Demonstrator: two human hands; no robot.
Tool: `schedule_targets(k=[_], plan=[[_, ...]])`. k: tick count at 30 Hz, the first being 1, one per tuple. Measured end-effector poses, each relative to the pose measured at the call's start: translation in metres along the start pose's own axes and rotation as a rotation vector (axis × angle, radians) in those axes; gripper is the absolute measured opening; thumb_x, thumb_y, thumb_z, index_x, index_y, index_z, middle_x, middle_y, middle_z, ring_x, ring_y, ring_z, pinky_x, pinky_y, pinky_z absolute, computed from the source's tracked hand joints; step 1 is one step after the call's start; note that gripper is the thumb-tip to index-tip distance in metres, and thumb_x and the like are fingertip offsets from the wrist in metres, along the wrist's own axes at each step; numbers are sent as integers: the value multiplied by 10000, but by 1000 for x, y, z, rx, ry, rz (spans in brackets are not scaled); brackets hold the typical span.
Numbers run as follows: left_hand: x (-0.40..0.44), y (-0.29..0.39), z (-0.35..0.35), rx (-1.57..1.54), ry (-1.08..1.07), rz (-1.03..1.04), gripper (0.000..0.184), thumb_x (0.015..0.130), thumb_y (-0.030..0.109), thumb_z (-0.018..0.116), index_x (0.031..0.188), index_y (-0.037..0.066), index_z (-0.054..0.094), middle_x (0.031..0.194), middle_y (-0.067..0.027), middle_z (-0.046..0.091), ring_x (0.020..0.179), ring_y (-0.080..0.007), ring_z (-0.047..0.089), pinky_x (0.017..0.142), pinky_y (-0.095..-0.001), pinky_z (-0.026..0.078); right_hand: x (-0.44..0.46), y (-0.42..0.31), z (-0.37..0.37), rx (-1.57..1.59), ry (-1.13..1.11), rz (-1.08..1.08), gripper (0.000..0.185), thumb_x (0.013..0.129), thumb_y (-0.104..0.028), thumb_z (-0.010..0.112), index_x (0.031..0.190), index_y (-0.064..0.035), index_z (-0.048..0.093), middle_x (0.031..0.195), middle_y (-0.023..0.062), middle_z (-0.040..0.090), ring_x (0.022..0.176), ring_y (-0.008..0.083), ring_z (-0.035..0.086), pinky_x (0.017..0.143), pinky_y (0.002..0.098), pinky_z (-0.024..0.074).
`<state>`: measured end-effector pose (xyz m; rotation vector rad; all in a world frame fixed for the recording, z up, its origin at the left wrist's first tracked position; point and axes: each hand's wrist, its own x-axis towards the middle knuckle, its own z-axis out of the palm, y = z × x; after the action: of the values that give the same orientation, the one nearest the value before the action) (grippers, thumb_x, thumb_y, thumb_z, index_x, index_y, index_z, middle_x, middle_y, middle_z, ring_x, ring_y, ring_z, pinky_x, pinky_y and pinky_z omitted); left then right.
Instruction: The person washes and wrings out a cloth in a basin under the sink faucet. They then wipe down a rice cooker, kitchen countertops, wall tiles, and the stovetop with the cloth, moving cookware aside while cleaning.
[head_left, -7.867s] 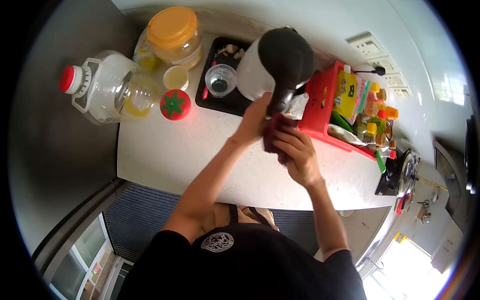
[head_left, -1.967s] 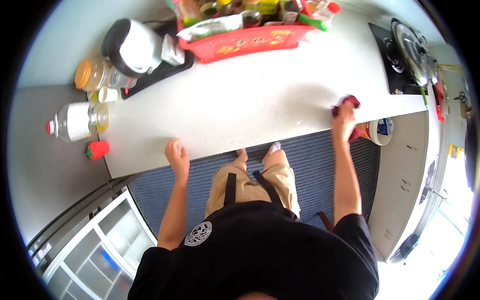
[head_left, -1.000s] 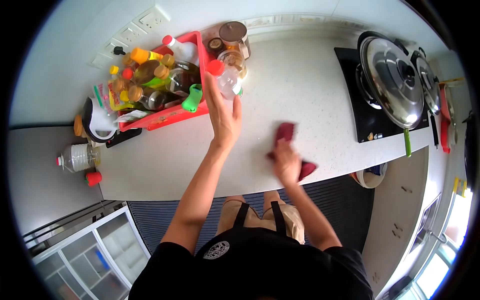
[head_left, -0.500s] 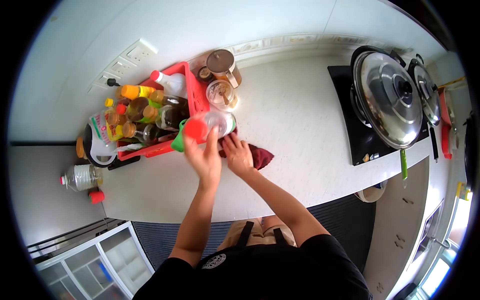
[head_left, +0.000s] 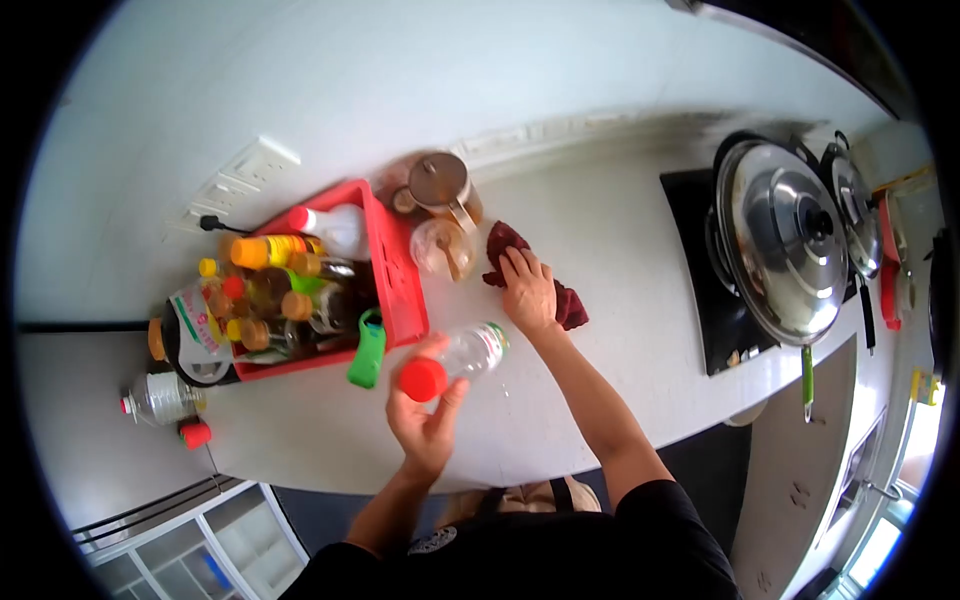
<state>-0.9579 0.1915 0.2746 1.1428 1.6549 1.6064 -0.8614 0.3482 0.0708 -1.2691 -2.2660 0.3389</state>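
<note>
At the far left stand a big clear plastic jug [head_left: 160, 398] and, just beside it, a red tomato-shaped container [head_left: 196, 433]. Next comes a red basket [head_left: 395, 275] crowded with capped bottles [head_left: 272, 292], a green-handled item [head_left: 368, 350] hanging over its near corner. The left hand [head_left: 422, 420] has its grip closed around a clear bottle [head_left: 474, 351] near the red cap [head_left: 423, 379]; the bottle tilts, base toward the right (whether it touches the tabletop [head_left: 610, 230] I cannot tell). Beyond it, by the basket's right wall, are a brown-lidded pitcher [head_left: 440, 180] and a clear tub [head_left: 432, 246]. Right of the tub, the right hand [head_left: 530, 293] rests on a dark red cloth [head_left: 569, 306] spread on the tabletop; whether that grip is clenched I cannot tell. Farther right, a large lidded pan [head_left: 785, 235] sits on the black stove [head_left: 712, 330].
</note>
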Motion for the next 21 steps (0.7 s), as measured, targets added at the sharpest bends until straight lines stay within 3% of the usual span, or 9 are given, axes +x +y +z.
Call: schedule_targets(k=[5,10,18,20,21], plan=[[20,-19,12,78,-56,59,383,801,3,700,1154,-35,555,1187,-161,602,1141,-263,560,1002,-360,402,74,24,28,-67,59,-60,449,744,-99,584,1188,-37,603,1313,106,540,1249,286,458,1011,435,366],[48,-29,46,-20,-47,91,357,821,-1,682,1148,-33,545,1169,-153,605,1112,-240,567,994,-354,408,112,55,25,-95,54,-51,422,765,-116,578,1182,-68,612,1278,73,563,1236,258,467,1004,444,355],[127,-49,108,-72,-4,166,321,853,81,683,1128,-20,553,1059,-118,625,998,-206,586,892,-328,442,100,160,-37,-483,30,329,461,837,-199,543,1276,-55,543,1364,68,505,1266,242,428,1027,446,322],[145,-65,119,-132,-16,75,403,847,-19,651,1213,-32,483,1180,-134,587,1112,-197,542,996,-332,399,85,173,-52,-554,0,381,481,844,-230,551,1286,-40,533,1374,79,494,1247,254,427,1002,436,339],[152,-70,122,-41,7,86,393,843,-9,664,1198,-32,496,1174,-133,593,1097,-186,551,1001,-314,396,73,179,-52,-574,20,413,486,843,-234,553,1287,-39,531,1375,81,492,1236,260,429,993,435,343]])
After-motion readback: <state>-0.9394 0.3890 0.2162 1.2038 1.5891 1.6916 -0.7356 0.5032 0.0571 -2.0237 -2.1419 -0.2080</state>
